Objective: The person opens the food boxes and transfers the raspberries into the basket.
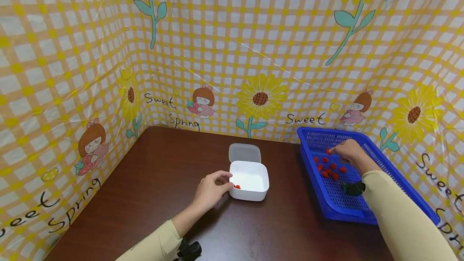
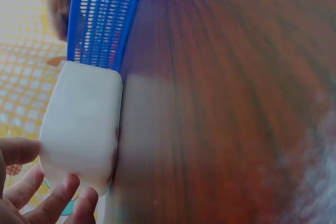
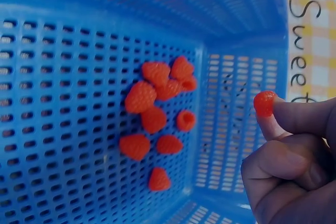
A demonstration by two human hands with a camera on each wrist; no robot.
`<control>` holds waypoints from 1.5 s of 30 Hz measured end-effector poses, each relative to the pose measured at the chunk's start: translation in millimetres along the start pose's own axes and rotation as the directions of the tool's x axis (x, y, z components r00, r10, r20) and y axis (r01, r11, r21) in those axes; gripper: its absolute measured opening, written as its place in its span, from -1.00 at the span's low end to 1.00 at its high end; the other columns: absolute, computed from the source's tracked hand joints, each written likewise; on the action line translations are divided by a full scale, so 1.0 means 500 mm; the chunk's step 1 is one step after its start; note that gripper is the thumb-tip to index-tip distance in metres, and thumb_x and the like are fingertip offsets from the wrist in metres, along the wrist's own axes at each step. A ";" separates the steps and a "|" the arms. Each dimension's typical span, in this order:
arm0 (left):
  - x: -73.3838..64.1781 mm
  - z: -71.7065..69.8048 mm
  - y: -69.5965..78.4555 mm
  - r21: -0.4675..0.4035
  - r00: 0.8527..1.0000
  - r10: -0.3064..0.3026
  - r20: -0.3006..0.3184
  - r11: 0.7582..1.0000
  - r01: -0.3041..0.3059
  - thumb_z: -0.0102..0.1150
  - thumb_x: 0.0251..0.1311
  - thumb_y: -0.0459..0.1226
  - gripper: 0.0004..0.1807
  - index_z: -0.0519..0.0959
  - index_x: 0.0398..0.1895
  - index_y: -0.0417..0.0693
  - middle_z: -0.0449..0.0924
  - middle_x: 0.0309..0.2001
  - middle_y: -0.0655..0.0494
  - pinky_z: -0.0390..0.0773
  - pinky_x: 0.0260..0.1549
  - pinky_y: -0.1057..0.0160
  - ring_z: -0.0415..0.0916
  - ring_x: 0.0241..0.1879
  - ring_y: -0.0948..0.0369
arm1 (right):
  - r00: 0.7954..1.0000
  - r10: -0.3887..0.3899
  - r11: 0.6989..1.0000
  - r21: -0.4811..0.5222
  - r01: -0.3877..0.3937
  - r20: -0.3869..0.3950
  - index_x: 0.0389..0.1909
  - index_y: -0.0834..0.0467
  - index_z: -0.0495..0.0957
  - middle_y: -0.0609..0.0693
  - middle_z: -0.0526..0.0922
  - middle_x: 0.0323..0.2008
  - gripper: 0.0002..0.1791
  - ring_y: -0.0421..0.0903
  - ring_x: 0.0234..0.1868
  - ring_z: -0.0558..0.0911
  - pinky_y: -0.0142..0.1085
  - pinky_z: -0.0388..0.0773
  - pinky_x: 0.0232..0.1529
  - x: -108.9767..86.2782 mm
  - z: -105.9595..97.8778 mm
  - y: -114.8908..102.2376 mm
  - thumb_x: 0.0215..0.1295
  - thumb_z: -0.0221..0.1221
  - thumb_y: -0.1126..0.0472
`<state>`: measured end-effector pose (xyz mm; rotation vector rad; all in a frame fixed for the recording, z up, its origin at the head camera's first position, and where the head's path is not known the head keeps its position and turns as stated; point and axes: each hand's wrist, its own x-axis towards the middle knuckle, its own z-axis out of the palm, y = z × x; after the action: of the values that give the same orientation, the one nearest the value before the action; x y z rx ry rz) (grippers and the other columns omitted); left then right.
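Observation:
My right hand (image 1: 349,151) is over the far part of the blue basket (image 1: 328,204), with a red raspberry (image 3: 265,102) pinched between thumb and index fingertip. The other fingers curl into the palm. Several more raspberries (image 3: 140,97) lie loose on the basket's perforated floor. At the table's middle stands a white box (image 1: 250,195), its pale lid (image 1: 245,153) folded back behind it. My left hand (image 1: 213,188) grips the box's left side, thumb and fingers at the wall and rim. A bit of red fruit (image 1: 237,187) shows inside, near the box's left front corner.
The brown wooden table (image 1: 174,164) carries the box and, to its right, the basket. A yellow checked cloth (image 1: 232,51) with sunflowers hangs behind and along both sides. The basket's raised walls surround the loose raspberries, and its right side stands close to the cloth.

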<state>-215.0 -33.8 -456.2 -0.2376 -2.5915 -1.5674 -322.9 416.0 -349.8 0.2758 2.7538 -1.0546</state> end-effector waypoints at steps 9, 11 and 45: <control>-0.002 0.002 0.000 0.010 1.000 0.010 -0.010 1.000 -0.010 0.38 0.11 -0.14 -0.76 0.71 -0.11 0.22 0.69 -0.33 0.33 0.47 -0.38 0.24 0.59 -0.32 0.32 | 0.999 0.029 0.999 0.014 -0.030 0.040 -0.79 -0.03 0.19 -0.22 0.13 -0.82 -0.46 -0.24 -0.77 0.26 -0.29 0.34 -0.58 0.004 -0.008 0.034 0.35 0.16 0.32; -0.002 0.003 0.000 0.014 1.000 0.011 -0.010 1.000 -0.011 0.38 0.12 -0.13 -0.76 0.71 -0.11 0.22 0.69 -0.33 0.33 0.47 -0.38 0.24 0.59 -0.31 0.32 | 0.999 0.032 0.999 0.012 -0.032 0.043 -0.80 -0.03 0.18 -0.22 0.13 -0.82 -0.45 -0.23 -0.77 0.27 -0.28 0.35 -0.58 0.007 -0.011 0.042 0.33 0.16 0.33; -0.003 0.004 -0.002 0.008 1.000 0.008 -0.013 1.000 -0.008 0.38 0.11 -0.14 -0.75 0.71 -0.11 0.23 0.68 -0.35 0.34 0.46 -0.40 0.26 0.59 -0.34 0.34 | 0.981 -0.182 0.975 0.147 0.170 0.074 0.25 0.44 0.46 -0.30 0.20 -0.80 -0.42 -0.29 -0.77 0.14 -0.34 0.24 -0.65 -0.058 0.060 -0.139 0.42 0.20 0.07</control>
<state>-213.8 -32.7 -458.0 -0.2366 -2.5836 -1.5499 -308.1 342.0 -320.3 0.0027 2.6697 -1.2741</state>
